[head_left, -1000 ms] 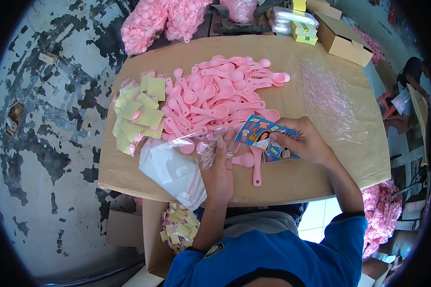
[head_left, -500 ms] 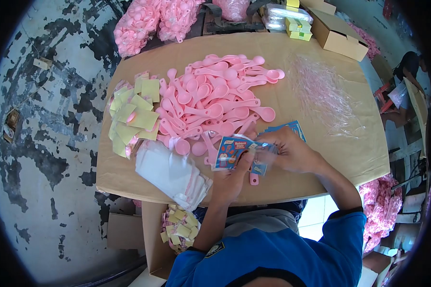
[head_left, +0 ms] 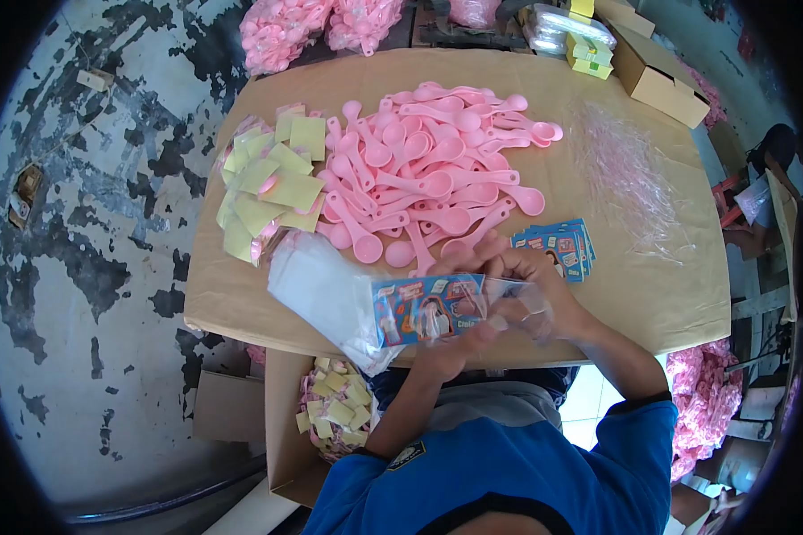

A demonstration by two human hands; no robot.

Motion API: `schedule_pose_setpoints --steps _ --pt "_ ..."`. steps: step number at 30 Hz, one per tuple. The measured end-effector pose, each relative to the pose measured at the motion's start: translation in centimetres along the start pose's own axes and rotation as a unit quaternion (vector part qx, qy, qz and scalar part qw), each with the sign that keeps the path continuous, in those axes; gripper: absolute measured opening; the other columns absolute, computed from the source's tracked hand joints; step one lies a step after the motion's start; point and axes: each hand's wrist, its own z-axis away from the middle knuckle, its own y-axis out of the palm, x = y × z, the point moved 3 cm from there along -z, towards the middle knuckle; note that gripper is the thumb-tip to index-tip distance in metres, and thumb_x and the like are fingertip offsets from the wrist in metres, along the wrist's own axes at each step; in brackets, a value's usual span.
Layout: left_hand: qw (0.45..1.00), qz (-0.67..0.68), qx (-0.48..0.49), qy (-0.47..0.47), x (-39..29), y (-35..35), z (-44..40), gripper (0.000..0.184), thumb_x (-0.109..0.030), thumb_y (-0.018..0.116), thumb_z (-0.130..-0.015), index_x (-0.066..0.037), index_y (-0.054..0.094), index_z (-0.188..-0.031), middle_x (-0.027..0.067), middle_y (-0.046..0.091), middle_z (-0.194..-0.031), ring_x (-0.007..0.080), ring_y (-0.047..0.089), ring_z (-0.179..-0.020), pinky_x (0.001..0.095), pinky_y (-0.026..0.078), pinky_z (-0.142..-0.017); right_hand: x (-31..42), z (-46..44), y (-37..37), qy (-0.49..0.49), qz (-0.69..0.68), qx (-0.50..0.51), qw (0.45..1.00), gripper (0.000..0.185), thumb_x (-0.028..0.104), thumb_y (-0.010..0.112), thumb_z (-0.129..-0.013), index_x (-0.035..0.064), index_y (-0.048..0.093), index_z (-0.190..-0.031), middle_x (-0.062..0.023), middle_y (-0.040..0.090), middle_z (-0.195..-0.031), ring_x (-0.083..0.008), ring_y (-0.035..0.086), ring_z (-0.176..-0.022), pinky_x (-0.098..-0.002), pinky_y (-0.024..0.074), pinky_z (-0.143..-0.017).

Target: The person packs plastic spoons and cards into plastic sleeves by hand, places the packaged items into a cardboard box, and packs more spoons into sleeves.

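Observation:
A blue printed card (head_left: 403, 312) lies in front of me, with a clear plastic bag (head_left: 533, 314) overlapping its right end. My left hand (head_left: 455, 355) holds the card and bag from below, thumb on top. My right hand (head_left: 540, 276) is closed on the bag's right part; some of its fingertips are hidden. Just beyond both hands is a heap of pink measuring spoons (head_left: 437, 183). To the right of my right hand sits a small stack of blue cards (head_left: 564, 242). Under the held card's left end is a pile of clear plastic bags (head_left: 317, 290).
Packed spoons with yellow cards (head_left: 272, 192) lie at the table's left. Thin clear plastic strips (head_left: 629, 183) are spread on the right. A cardboard box (head_left: 660, 76) stands at the back right. Below the left edge, an open box (head_left: 285, 437) holds more packs. Another person (head_left: 767, 169) sits far right.
The card and bag have come nearer and turned flatter, now over the pile of bags. My right hand has shifted off the card stack, which shows more. The whole view has shifted slightly.

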Motion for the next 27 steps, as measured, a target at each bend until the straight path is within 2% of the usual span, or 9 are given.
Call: schedule_pose_setpoints --steps 2,3,5,8,11,17,20,23,27 --pt "0.994 0.093 -0.052 0.008 1.3 -0.9 1.7 0.041 -0.012 0.070 -0.084 -0.009 0.045 -0.116 0.0130 0.056 -0.113 0.0264 0.056 -0.106 0.0420 0.046 -0.095 -1.3 0.2 0.1 -0.121 0.026 -0.001 0.992 0.015 0.019 0.069 -0.088 0.0059 0.062 -0.086 -0.0006 0.060 -0.070 -0.0092 0.055 -0.058 -0.0238 0.0432 -0.055" --pt "0.987 0.138 -0.078 0.016 2.0 -1.4 2.6 0.040 -0.010 0.073 -0.080 -0.009 0.047 -0.110 0.0099 0.057 -0.107 0.0254 0.057 -0.102 0.0429 0.047 -0.096 -0.5 0.6 0.1 -0.087 0.103 0.032 0.990 0.015 0.020 0.069 -0.087 0.0060 0.062 -0.088 -0.0018 0.060 -0.069 -0.0120 0.056 -0.058 -0.0254 0.0443 -0.056" --pt "0.964 0.231 -0.121 0.055 0.5 -2.8 2.1 0.043 -0.012 0.074 -0.080 -0.010 0.048 -0.113 0.0114 0.058 -0.113 0.0282 0.055 -0.112 0.0460 0.043 -0.100 2.2 1.6 -0.2 -0.014 0.251 0.095 0.963 0.018 0.023 0.069 -0.086 0.0064 0.063 -0.092 -0.0042 0.060 -0.067 -0.0175 0.058 -0.059 -0.0286 0.0464 -0.058" --pt "0.964 0.176 -0.171 0.105 -1.8 -4.8 1.3 0.048 -0.015 0.075 -0.079 -0.012 0.048 -0.119 0.0144 0.056 -0.124 0.0336 0.049 -0.126 0.0513 0.035 -0.108 2.2 3.9 0.1 0.013 0.449 -0.016 0.893 0.026 0.029 0.068 -0.086 0.0067 0.063 -0.099 -0.0077 0.059 -0.077 -0.0252 0.059 -0.064 -0.0355 0.0498 -0.062" --pt "0.972 0.159 -0.127 0.118 -1.9 -5.1 1.6 0.053 -0.013 0.075 -0.079 -0.013 0.047 -0.124 0.0178 0.052 -0.132 0.0380 0.042 -0.133 0.0547 0.030 -0.112 0.8 5.2 1.3 0.007 0.526 -0.075 0.847 0.030 0.027 0.068 -0.085 0.0073 0.062 -0.106 -0.0103 0.055 -0.092 -0.0289 0.060 -0.080 -0.0421 0.0513 -0.071" --pt "0.980 0.164 -0.080 0.084 -0.8 -3.5 1.5 0.055 -0.009 0.074 -0.080 -0.013 0.046 -0.127 0.0177 0.051 -0.133 0.0400 0.043 -0.132 0.0558 0.029 -0.113 -0.7 5.4 2.8 -0.070 0.515 -0.110 0.847 0.026 0.018 0.067 -0.084 0.0065 0.061 -0.107 -0.0145 0.050 -0.103 -0.0329 0.055 -0.100 -0.0434 0.0497 -0.082" --pt "0.982 0.162 -0.032 0.091 0.0 -3.3 1.3 0.061 -0.011 0.069 -0.083 -0.010 0.041 -0.137 0.0151 0.049 -0.139 0.0406 0.041 -0.133 0.0547 0.027 -0.113 -1.3 4.9 2.9 -0.054 0.514 -0.162 0.841 0.022 0.013 0.066 -0.085 0.0048 0.060 -0.104 -0.0146 0.050 -0.107 -0.0331 0.056 -0.098 -0.0432 0.0494 -0.081" --pt "0.978 0.186 -0.049 0.078 0.6 -3.3 1.3 0.061 -0.008 0.066 -0.084 -0.008 0.039 -0.139 0.0160 0.048 -0.140 0.0408 0.040 -0.134 0.0547 0.027 -0.113 -1.1 4.6 2.5 -0.002 0.496 -0.111 0.861 0.023 0.011 0.065 -0.085 0.0042 0.060 -0.106 -0.0147 0.053 -0.106 -0.0343 0.058 -0.096 -0.0440 0.0496 -0.079" --pt "0.975 0.198 -0.080 0.066 0.6 -4.1 1.1 0.059 -0.007 0.066 -0.085 -0.010 0.040 -0.138 0.0164 0.048 -0.139 0.0410 0.040 -0.134 0.0559 0.026 -0.114 0.5 5.2 0.5 -0.037 0.371 -0.156 0.915 0.020 0.009 0.064 -0.088 0.0007 0.063 -0.107 -0.0133 0.062 -0.090 -0.0245 0.062 -0.077 -0.0362 0.0501 -0.068"
